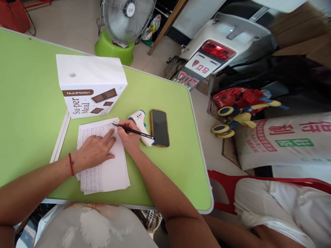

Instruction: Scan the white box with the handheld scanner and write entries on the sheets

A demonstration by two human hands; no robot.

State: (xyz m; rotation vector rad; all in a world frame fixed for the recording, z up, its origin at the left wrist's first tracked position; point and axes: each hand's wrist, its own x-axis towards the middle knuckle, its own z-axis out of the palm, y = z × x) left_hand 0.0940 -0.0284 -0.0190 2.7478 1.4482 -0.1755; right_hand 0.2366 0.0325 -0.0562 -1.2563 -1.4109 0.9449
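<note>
Seen from above, a person sat at a green bench [160, 172], forearms reaching forward. The left hand [94, 150], a red string at its wrist, lay flat with released fingers on a small stack of printed sheets [108, 168], pinning it to the bench. The right hand [130, 136] was just beside it at the stack's upper right edge, its fingers clenched around a dark pen [133, 131] whose tip touched the top corner of the paper.

Writing neatly there would likely call for the flat palm to hold the stack steady, since the pen worked close to the edge where sheets could slide, and for light, even pressure so the top sheet did not wrinkle.

Just past the right hand lay a white and blue forehead thermometer [141, 125], partly hidden by it, and touching that, a dark phone [159, 127] face up. Farther back stood a white carton [90, 86] marked Super Meal. Beyond the bench were a fan [128, 17] on a green base, a parked scooter [222, 44], a toy [240, 113] and a printed sack [287, 141].

The print on the sheets was too fine to read. A second person [281, 210] in white, at the right on a red chair, was cut off by the frame.
</note>
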